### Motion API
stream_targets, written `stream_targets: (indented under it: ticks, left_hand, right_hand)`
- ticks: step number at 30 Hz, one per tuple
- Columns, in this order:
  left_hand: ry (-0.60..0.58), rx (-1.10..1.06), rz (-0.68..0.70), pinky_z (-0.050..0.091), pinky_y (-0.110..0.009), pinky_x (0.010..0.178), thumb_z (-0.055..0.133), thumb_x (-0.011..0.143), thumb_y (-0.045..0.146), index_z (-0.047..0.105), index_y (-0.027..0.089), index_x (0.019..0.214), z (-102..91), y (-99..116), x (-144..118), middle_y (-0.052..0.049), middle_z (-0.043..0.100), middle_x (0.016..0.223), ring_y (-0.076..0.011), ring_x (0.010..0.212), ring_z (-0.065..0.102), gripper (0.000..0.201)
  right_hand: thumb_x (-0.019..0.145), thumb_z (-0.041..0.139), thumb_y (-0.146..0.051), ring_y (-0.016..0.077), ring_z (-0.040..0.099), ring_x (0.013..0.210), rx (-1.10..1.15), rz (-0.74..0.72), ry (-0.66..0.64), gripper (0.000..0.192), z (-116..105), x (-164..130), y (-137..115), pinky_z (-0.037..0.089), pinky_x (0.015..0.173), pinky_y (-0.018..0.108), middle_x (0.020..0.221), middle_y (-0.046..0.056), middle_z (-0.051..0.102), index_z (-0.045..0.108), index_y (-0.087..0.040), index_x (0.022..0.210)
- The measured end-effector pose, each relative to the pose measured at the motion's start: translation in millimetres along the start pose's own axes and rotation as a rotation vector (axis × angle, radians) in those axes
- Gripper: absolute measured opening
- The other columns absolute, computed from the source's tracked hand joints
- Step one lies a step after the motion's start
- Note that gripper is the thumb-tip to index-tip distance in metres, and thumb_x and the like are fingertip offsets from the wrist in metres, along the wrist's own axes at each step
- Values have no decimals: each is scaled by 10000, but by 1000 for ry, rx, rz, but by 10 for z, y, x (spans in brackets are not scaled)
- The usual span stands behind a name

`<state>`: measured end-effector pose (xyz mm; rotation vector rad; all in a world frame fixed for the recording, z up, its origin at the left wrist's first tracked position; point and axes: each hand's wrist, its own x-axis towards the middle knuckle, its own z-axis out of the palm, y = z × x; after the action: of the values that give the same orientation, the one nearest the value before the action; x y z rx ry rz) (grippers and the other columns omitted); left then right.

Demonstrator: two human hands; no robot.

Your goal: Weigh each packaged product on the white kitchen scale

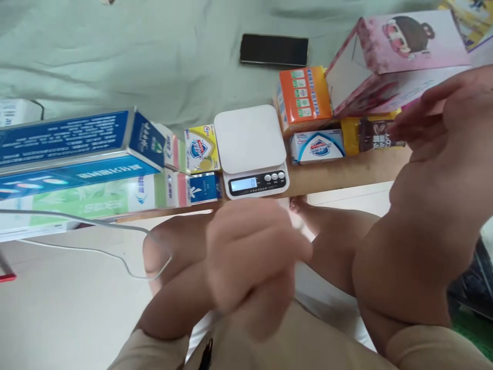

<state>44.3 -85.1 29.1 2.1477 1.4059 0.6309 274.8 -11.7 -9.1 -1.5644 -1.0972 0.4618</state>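
Note:
A white kitchen scale (pixel 250 139) stands at the wooden edge (pixel 339 172), its display lit and its platform bare. My left hand (pixel 250 257) hovers blurred just in front of the scale, fingers curled, with nothing visible in it. My right hand (pixel 442 133) is raised at the right with its fingers stretched out. Their tips are at a yellow and brown packet (pixel 365 134); I cannot tell whether they touch it. Beside that packet lie a white and blue soap box (pixel 318 146) and an orange box (pixel 304 97).
A pink cartoon box (pixel 400 56) sits above the packet. A black phone (pixel 274 50) lies on the green sheet (pixel 154 56). Long blue (pixel 77 139) and green (pixel 88 198) boxes and a yellow soap box (pixel 201 149) lie left of the scale. A white cable (pixel 115 246) hangs below.

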Motion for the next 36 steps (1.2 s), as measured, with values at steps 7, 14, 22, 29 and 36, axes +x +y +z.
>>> stream_targets:
  ticks: [7,14,22,29,36]
  left_hand:
    - [-40,26,26,551,-462,1038,422,975,333,646,188,1108,868,-149,746,-134,654,1220,-247,1188,608,299]
    - [-15,334,-5,400,-572,1248,617,864,293,555,203,1347,1217,-321,968,-153,574,1481,-353,1463,464,495]
    - [26,398,-57,411,-611,1216,652,859,354,553,170,1379,1296,-265,965,-174,629,1413,-399,1427,470,560]
    - [35,336,-36,432,-586,1208,592,916,441,575,136,1333,1265,-197,853,-193,656,1367,-375,1385,509,517]
    - [8,233,-35,470,-558,1183,555,915,340,544,134,1321,1190,-52,735,-172,650,1347,-333,1353,516,455]
  right_hand:
    - [924,473,-443,177,645,894,-118,258,-304,304,-221,81,301,491,814,348,917,54,699,641,-192,887]
    - [929,450,-544,243,587,794,-544,308,-752,333,-290,86,311,397,701,338,921,69,694,599,-251,983]
    - [932,448,-583,237,601,741,-549,284,-845,362,-254,75,339,354,627,307,977,73,718,566,-243,971]
    - [936,408,-627,223,582,676,-554,253,-881,424,-270,42,375,333,587,284,865,68,715,572,-241,1001]
    - [931,362,-655,232,622,735,-597,313,-970,471,-248,-14,360,352,579,285,905,61,719,574,-256,1065]
